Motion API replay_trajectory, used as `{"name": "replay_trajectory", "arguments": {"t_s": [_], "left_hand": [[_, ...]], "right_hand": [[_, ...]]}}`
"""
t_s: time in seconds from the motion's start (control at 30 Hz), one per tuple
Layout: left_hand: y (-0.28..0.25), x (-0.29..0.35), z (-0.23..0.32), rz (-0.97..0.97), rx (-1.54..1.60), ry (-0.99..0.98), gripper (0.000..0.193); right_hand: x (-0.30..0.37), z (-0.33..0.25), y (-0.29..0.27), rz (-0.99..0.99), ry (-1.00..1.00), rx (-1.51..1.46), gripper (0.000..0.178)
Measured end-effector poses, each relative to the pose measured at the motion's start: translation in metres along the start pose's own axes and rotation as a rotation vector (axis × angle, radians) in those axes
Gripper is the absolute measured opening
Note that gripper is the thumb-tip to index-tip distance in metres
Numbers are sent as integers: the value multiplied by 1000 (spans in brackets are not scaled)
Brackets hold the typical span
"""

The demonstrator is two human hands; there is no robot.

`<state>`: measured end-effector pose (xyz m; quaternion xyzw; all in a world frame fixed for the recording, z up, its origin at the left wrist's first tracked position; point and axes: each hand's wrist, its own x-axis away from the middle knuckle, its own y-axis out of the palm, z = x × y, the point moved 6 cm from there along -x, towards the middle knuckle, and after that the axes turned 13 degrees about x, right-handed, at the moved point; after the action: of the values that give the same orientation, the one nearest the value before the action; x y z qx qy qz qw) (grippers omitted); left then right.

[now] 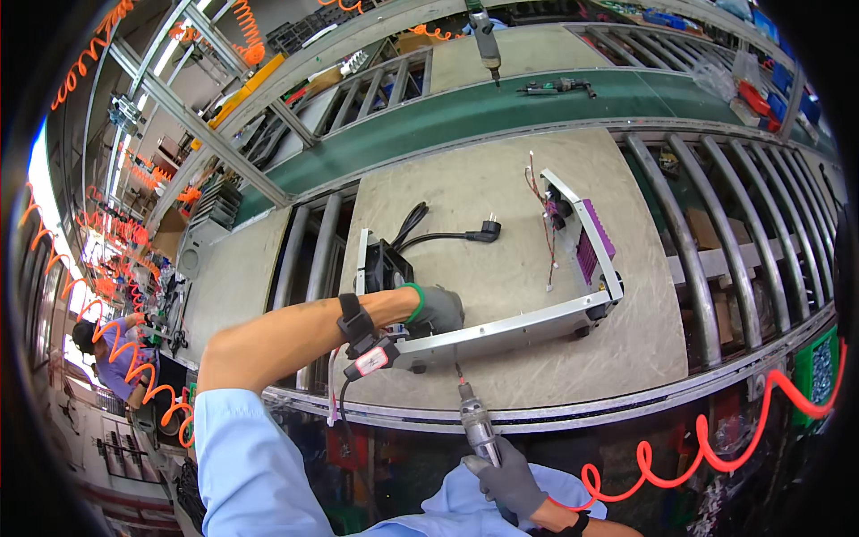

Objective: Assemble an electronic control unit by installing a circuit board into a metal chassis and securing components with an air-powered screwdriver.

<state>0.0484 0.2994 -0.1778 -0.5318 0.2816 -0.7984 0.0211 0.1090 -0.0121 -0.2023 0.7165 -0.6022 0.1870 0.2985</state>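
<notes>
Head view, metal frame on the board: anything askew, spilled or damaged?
No spill or damage stands out. Only the thin wires by the right end of the metal frame look untidy: they trail loose, white connector apparently unplugged.

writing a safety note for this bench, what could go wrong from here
The power driver in the right hand points at the metal frame; a slip might scratch it or jab the left hand behind its wall. The red coiled hose could drag on the driver. Loose thin wires inside the frame might snag if it shifts.

Glossy metal driver [480,428]; matt metal frame [519,332]; shiny rollers [676,246]; scuffed board [617,380].
</notes>
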Motion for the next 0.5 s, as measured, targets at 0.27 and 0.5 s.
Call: {"name": "replay_trajectory", "arguments": {"t_s": [0.27, 0.5], "left_hand": [[-35, 149, 64, 500, 828, 372, 22], [115, 158, 31, 482, 1295, 227, 30]], "right_hand": [[18, 5, -17, 110, -196, 210, 51], [36, 12, -23, 132, -177, 345, 66]]}}
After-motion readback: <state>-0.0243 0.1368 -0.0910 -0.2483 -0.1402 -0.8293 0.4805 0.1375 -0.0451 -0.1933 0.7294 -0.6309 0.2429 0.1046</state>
